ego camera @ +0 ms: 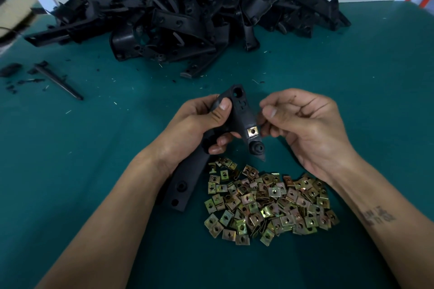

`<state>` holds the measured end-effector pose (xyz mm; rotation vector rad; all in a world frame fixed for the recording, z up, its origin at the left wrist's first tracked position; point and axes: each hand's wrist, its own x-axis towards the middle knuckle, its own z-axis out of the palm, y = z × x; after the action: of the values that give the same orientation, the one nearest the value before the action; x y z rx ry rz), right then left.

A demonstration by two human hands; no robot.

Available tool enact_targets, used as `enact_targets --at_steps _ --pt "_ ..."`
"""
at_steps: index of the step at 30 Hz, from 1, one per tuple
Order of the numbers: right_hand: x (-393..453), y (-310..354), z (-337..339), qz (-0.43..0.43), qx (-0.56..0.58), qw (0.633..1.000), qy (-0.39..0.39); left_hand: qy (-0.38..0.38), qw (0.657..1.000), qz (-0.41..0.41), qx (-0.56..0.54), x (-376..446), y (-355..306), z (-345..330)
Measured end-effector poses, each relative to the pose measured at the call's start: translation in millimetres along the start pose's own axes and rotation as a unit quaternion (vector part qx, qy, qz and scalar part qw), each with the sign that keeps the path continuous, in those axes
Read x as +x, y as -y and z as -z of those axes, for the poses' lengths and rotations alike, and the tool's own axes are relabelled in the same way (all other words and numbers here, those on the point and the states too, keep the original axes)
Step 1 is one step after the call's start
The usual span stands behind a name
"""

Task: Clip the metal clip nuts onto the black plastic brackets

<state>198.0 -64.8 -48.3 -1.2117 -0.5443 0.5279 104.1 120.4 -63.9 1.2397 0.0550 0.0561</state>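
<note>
- The black plastic bracket (242, 115) is held up above the middle of the surface (352, 77), tilted so its face with the clip seat turns toward the camera; I judge that is to let the person check the fit
- One metal clip nut (253, 131) already sits on the bracket's near right edge, a small brassy square with a centre hole, just above the bracket's rounded, pointed tip
- The bracket itself is matte black and angled, with a round hole at its far end, small slots below that, and a long flat leg with two holes running down toward the near left
- The left hand (199, 124) grips the bracket around its bend, thumb pressed on the front, fingers curled behind, which keeps it steady for the other hand
- The right hand (303, 124) hovers just beside the bracket's right edge, fingers curled with thumb against forefinger; whether it pinches another nut I cannot tell
- The loose clip nuts (270, 202) lie heaped on the near side, directly below the hands, likely so the right hand can reach them quickly
- The pile of brackets (187, 14) waits at the far side, well apart from the hands
- Black plastic scraps (56, 80) lie on the far left of the surface
</note>
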Motion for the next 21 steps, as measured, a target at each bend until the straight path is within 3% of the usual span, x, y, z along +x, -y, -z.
enact_targets --at_steps 6,21 --pt "1.4 0.6 -8.2 0.036 -0.019 0.998 -0.048 0.025 0.999 0.0 0.047 0.4 0.7 -2.5" --pt "-3.6 6.4 -13.7 0.03 -0.018 0.998 -0.048 0.044 0.998 -0.002 0.039 -0.1 0.5 -3.1"
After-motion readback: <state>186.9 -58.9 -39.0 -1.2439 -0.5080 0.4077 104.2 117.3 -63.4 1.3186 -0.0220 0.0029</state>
